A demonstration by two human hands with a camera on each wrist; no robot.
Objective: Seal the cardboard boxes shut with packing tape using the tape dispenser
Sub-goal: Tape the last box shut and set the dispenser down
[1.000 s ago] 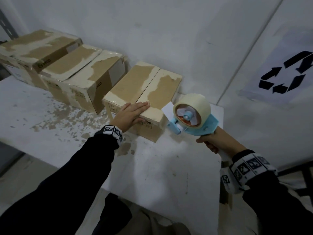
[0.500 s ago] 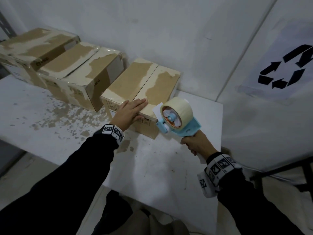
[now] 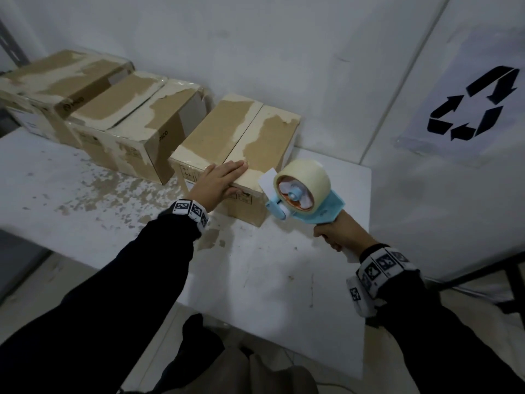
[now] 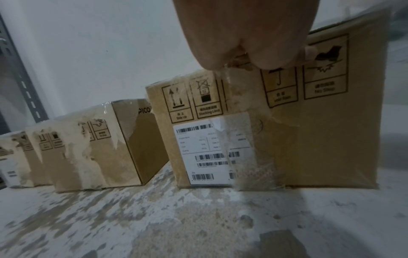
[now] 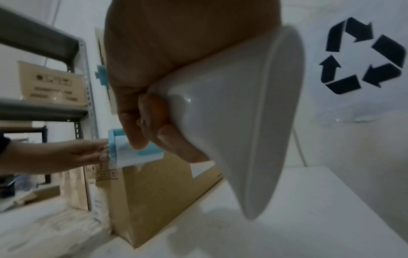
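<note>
Three cardboard boxes stand in a row on the white table (image 3: 270,280). The nearest box (image 3: 216,132), also seen in the left wrist view (image 4: 320,131), has its two top flaps closed with a bare seam between them. My left hand (image 3: 218,180) lies flat on its front top edge with straight fingers, thumb against the front face. My right hand (image 3: 335,234) grips the white handle (image 5: 243,122) of the blue tape dispenser (image 3: 304,194). The dispenser, with its roll of clear tape, hovers just right of the box's front corner, a loose tape end sticking up.
Two other boxes (image 3: 136,115) (image 3: 56,81) with peeled, taped tops stand to the left against the wall. A recycling sign (image 3: 474,103) hangs on the right wall. A metal shelf (image 5: 44,108) with a box stands behind. The table's right edge is near my right hand.
My right hand has brought the dispenser down and left, closer to the box's front right corner. My left hand has stayed on the box.
</note>
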